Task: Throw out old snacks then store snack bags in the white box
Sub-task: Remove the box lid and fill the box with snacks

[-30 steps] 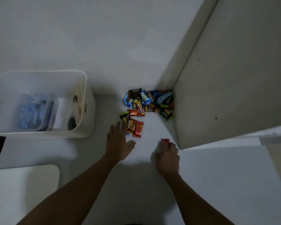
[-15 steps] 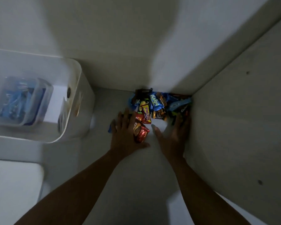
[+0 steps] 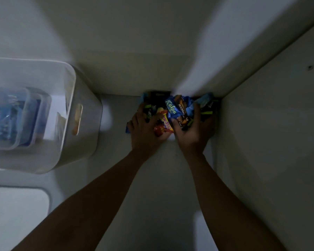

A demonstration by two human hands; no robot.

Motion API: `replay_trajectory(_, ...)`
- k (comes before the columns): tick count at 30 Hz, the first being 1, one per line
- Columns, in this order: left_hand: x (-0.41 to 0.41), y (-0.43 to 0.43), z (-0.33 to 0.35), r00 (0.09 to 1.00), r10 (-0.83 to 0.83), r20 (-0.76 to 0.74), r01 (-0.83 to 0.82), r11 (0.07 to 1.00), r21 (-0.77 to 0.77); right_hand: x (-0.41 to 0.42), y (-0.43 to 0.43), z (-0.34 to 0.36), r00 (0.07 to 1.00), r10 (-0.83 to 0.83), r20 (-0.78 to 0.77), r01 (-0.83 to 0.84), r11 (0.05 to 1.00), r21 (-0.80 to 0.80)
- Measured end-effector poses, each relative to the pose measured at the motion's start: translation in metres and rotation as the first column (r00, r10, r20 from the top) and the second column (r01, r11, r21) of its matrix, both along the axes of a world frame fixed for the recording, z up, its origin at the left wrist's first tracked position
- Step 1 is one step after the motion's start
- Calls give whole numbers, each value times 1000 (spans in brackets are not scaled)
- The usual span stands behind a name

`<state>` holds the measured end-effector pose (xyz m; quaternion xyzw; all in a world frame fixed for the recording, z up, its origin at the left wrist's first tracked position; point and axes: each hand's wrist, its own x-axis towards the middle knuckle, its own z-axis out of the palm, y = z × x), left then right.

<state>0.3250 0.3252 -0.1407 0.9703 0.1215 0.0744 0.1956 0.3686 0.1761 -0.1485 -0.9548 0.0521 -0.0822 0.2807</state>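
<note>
White shelf first, then your left hand and right hand gripping the snack bags at twelve o'clock; overfilled, that armful may shed slippery packets short of the white box at ten o'clock.

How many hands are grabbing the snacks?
2. The left hand grips the left side of the snack pile. The right hand grips its right side, next to the side wall. No other hand shows.
</note>
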Motion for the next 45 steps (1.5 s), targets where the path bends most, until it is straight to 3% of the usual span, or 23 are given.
replay_trajectory(4, 7, -2, -5, 999, -10, 50, 16, 992, -126, -5, -2, -2, 994, 105, 13, -106, 988, 111)
replay_trajectory(14, 8, 6, 6, 983, -154, 99, 172, 964, -203, -2, -4, 7, 985, 168, -28, -150, 935, 323)
replay_trajectory(20, -7, 7, 20, 994, -61, 89, 91, 921, -379, -7, -3, 28, 994, 88, -64, -54, 909, 414)
replay_trajectory(28, -33, 10, 68, 997, 51, 58, -21, 897, -442, -36, -1, 74, 996, 45, -78, 8, 818, 576)
replay_trajectory(33, -34, 18, 115, 968, 70, 241, 55, 877, -477, -43, 11, 130, 998, 34, 43, -54, 757, 651)
replay_trajectory(37, -41, 40, 161, 892, 74, 446, 147, 886, -440, -47, 36, 183, 988, 70, 141, -143, 770, 622)
replay_trajectory(42, -67, 105, 209, 824, 169, 541, 85, 907, -412, -62, 99, 241, 963, 165, 214, -265, 729, 631)
replay_trajectory(45, -86, 154, 225, 819, 263, 510, -40, 913, -407, -78, 145, 260, 937, 265, 228, -350, 689, 635)
